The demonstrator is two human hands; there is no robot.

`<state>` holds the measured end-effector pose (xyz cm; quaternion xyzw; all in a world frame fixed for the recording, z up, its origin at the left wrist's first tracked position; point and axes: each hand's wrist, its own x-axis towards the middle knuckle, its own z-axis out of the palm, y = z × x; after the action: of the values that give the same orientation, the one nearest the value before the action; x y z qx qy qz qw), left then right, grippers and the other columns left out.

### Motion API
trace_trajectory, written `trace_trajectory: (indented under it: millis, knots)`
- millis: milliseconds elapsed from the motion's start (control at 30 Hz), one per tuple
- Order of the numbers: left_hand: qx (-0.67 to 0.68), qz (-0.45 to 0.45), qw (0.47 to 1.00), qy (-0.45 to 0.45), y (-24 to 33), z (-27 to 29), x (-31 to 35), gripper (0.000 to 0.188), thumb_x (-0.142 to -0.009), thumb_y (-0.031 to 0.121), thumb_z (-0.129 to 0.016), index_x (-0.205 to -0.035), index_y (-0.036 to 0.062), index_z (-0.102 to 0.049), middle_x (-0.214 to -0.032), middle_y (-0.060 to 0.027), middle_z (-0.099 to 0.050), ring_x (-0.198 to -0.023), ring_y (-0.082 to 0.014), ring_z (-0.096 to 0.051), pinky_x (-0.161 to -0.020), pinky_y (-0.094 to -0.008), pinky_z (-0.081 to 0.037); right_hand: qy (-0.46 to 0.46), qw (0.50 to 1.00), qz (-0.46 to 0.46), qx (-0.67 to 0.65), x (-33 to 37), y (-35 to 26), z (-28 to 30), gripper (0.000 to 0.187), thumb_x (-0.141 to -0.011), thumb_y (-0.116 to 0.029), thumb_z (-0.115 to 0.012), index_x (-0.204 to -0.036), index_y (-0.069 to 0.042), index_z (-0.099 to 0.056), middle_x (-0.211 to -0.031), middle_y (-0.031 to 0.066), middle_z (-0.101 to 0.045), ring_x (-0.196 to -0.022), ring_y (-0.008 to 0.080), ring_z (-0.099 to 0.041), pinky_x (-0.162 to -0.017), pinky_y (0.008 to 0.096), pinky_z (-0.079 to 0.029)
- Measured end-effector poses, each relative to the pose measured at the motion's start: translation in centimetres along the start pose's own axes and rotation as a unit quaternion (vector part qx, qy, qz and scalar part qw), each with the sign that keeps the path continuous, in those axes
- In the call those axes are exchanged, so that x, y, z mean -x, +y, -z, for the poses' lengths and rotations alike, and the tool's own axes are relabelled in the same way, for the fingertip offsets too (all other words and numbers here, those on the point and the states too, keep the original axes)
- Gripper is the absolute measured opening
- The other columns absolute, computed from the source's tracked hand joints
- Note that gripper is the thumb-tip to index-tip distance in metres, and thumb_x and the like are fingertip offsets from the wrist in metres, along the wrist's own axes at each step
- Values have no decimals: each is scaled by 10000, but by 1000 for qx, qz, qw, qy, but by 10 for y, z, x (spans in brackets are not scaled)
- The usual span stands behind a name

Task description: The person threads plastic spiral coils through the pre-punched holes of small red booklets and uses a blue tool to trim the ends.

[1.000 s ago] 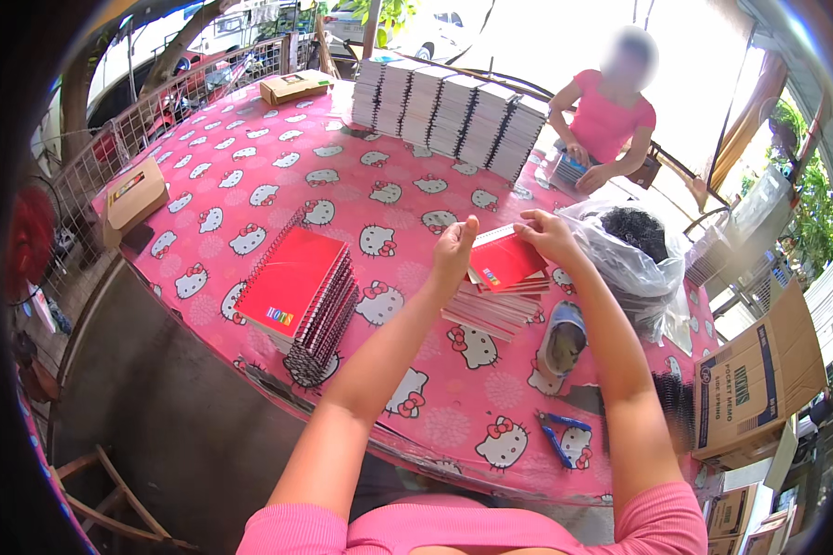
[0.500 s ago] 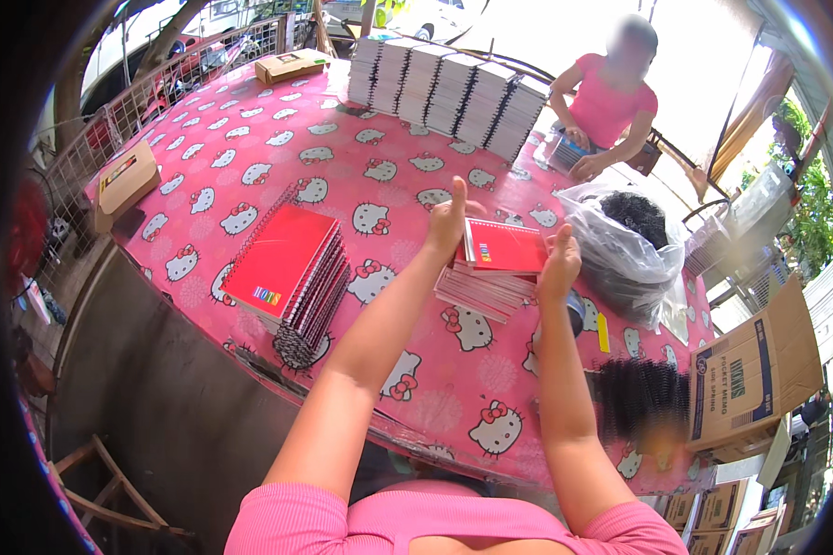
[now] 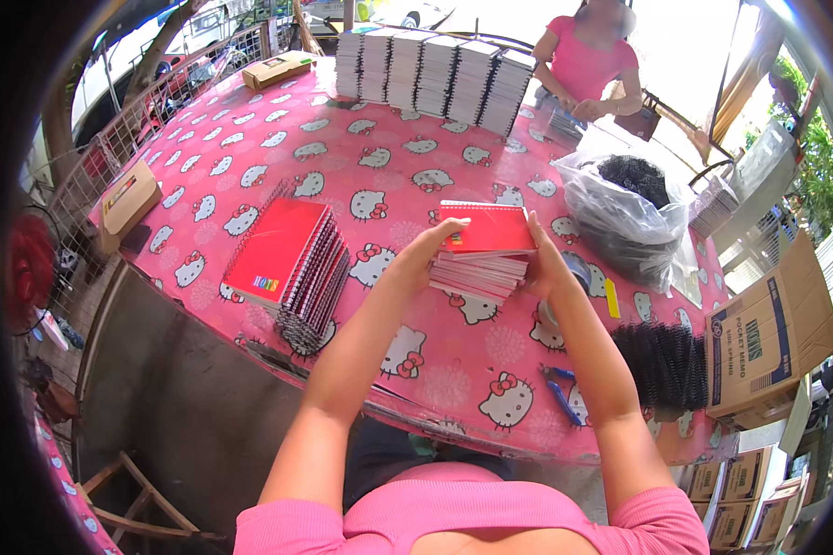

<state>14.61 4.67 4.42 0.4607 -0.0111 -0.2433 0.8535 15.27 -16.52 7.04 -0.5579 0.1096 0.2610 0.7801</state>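
Observation:
Red-covered notepads [image 3: 498, 228] lie between my two hands, on top of a stack of pads [image 3: 477, 276] whose pale page edges show. My left hand [image 3: 428, 252] grips them from the left, thumb over the red cover. Closed along the right edge is my right hand [image 3: 548, 263], its fingers partly hidden behind the stack. To the left stands a tall pile of red spiral notebooks [image 3: 282, 245] with dark coils down its side. By my right wrist sits a roll of tape [image 3: 576, 270], partly covered.
Blue pliers [image 3: 562, 396], black spiral coils [image 3: 662, 365] and a cardboard box [image 3: 759, 324] are at the right. Behind them sits a plastic bag [image 3: 620, 217] of black coils. White bound stacks [image 3: 435, 79] line the far edge. A co-worker [image 3: 588, 65] stands at the far right.
My left thumb has come down from raised onto the red cover. The notepads now sit more squarely on the stack. The pliers have come into view beside my right forearm.

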Motion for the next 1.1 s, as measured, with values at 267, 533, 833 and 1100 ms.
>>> trace_trajectory:
  millis: [267,533,833,1100]
  knots:
    - [-5,-52,996,66,-60,-21,110,476,-841,333,-655,-1194,37,-533,-1108,-73,-609,-1036,-154,-587,-900,-321,-468,-13,1000,27,-4,99,71,-21,746,-861,-707,-471,-1346,-139,-477,-1353,68,-515,-1237,242,-477,-978,421,-419]
    - [108,-38,985,129,-67,-18,125,768,-884,325,-649,-1460,-3,-262,-1410,-154,-391,-1336,-206,-355,-1080,-357,-310,104,957,169,211,118,58,6,534,-906,-395,-634,-1241,2,-510,-1138,63,-597,-936,102,-570,-739,272,-482]
    - [-266,-372,868,195,-20,-74,147,724,-852,71,-654,-1464,50,-269,-1472,-182,-293,-1389,-316,-250,-1130,-443,-204,114,910,333,219,153,30,7,237,-819,25,-673,-989,-16,-513,-869,38,-597,-791,105,-586,-708,264,-496]
    - [-611,-401,653,199,-21,-120,147,516,-842,105,-669,-1332,85,-510,-1373,-188,-419,-1276,-343,-404,-1092,-500,-227,57,890,389,230,134,70,-26,311,-839,140,-557,-1038,-37,-397,-985,91,-551,-914,129,-543,-804,273,-472]
